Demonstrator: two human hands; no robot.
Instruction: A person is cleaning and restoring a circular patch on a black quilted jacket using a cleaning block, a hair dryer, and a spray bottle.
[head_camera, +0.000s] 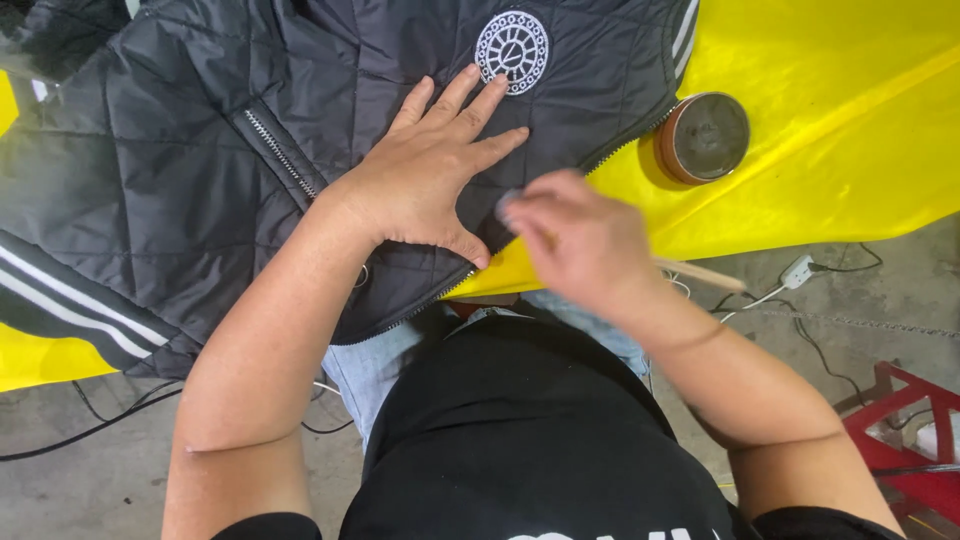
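A: Left hand (430, 175)?
B: Flat, fingers spread, pressing the black jacket (200, 170) under it; round white badge (512, 52) at its 1 o'clock.
A: Right hand (575, 240)?
B: Blurred, closed round a wooden stick (700, 274) at the jacket's zipper edge. Round tin (703, 137) at 1 o'clock, on yellow sheet (840, 120).

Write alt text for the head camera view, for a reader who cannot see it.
Seen from above, a person's left hand presses flat on a black quilted jacket spread over a yellow table, while the blurred right hand holds a thin wooden stick at the jacket's zipper edge. A small round tin sits on the yellow surface beside the jacket.
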